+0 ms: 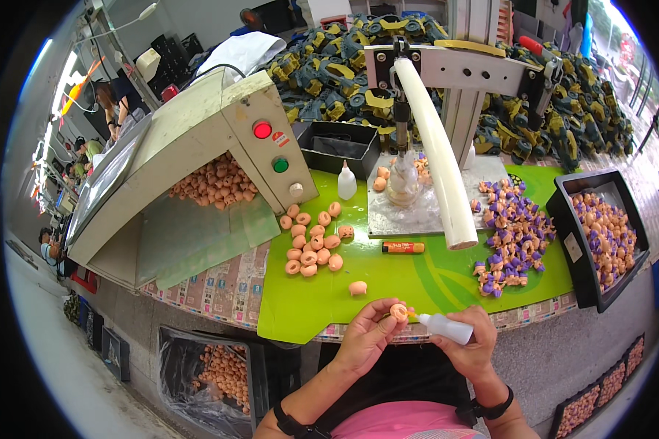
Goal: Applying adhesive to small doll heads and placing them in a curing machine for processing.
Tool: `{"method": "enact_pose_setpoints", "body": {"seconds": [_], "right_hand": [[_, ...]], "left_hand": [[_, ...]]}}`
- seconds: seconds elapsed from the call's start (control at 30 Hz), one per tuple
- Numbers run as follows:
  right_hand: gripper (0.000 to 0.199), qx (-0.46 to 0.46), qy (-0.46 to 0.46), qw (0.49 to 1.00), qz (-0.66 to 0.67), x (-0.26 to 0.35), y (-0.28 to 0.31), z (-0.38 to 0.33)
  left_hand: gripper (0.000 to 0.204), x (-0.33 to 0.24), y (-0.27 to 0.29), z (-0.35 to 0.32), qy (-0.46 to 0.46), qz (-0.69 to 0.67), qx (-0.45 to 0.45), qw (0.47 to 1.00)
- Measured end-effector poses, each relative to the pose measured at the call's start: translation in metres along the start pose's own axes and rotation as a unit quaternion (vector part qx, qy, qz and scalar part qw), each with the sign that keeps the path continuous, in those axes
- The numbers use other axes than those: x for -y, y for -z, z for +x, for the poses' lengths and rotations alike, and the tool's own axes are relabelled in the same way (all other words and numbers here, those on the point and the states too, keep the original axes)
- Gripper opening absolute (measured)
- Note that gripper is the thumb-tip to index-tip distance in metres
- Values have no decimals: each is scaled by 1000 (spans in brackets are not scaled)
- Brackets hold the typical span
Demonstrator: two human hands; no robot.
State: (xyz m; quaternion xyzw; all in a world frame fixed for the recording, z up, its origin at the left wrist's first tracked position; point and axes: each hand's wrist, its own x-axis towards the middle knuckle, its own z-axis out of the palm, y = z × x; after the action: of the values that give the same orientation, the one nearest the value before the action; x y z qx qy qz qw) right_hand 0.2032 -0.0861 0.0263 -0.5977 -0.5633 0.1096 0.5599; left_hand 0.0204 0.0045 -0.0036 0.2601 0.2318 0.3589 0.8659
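At the near edge of the green mat, my left hand (362, 342) pinches a small peach toy head (398, 312), its hollow opening facing up. My right hand (474, 350) is wrapped round a white squeeze bottle (449, 328), tilted with its nozzle tip at or close to the toy head. Whether the tip touches it I cannot tell. One loose toy head (357, 288) lies just beyond my left hand, and a cluster of toy heads (310, 256) sits farther left on the mat. To the right are piled small peach-and-purple toy figures (516, 234).
A beige machine (198, 124) with more heads inside stands left. A press (454, 62) with a metal plate (425, 219) stands ahead. Another squeeze bottle (346, 181) and an orange tube (403, 247) stand and lie nearby. Black trays (600, 293) hold parts; green-and-yellow toy pieces (322, 80) heap behind.
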Motion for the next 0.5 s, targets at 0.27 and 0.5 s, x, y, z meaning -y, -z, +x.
{"method": "enact_pose_setpoints", "body": {"seconds": [0.27, 0.5], "right_hand": [[40, -3, -2, 1000, -17, 2, 5, -1], [38, 3, 8, 1000, -21, 5, 11, -1]], "left_hand": [[26, -1, -1, 0, 3, 5, -3, 1000], [25, -1, 0, 0, 1, -1, -14, 1000]]}}
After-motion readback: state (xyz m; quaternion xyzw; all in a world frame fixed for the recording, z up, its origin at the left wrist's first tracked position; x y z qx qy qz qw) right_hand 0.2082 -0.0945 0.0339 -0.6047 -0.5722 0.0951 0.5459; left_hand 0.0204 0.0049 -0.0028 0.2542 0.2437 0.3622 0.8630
